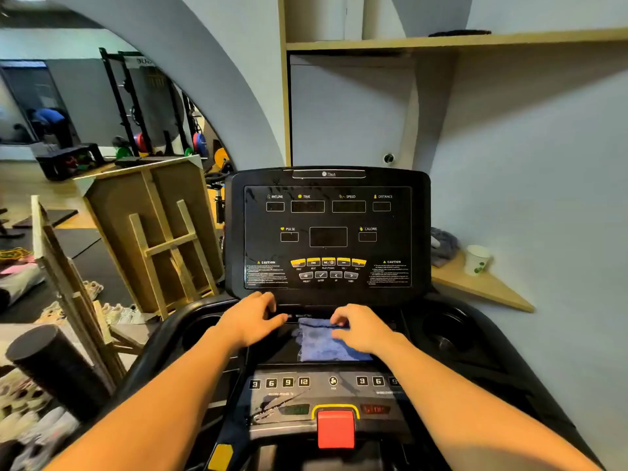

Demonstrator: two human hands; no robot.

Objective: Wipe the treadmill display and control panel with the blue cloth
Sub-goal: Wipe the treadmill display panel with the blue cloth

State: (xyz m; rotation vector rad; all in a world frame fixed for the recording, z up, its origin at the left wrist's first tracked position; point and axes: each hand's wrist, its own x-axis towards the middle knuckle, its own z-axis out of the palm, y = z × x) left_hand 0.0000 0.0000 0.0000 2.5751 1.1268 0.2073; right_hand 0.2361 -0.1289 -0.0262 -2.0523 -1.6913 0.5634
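The black treadmill display (pixel 328 232) stands upright ahead of me, its readout windows dark and yellow buttons along its lower part. Below it lies the blue cloth (pixel 321 343), spread on the dark tray of the console. My right hand (pixel 362 329) rests on the cloth's right side, fingers curled over its top edge. My left hand (pixel 253 317) sits just left of the cloth on the console ledge, fingers bent, holding nothing. The lower control panel (pixel 306 392) with number keys and a red stop button (pixel 335 428) is nearest me.
A paper cup (pixel 477 260) and a grey cloth (pixel 443 246) sit on a wooden corner shelf to the right. Wooden frames (pixel 163 232) and a black foam roller (pixel 57 372) crowd the left. Round cup holders (pixel 445 331) flank the console.
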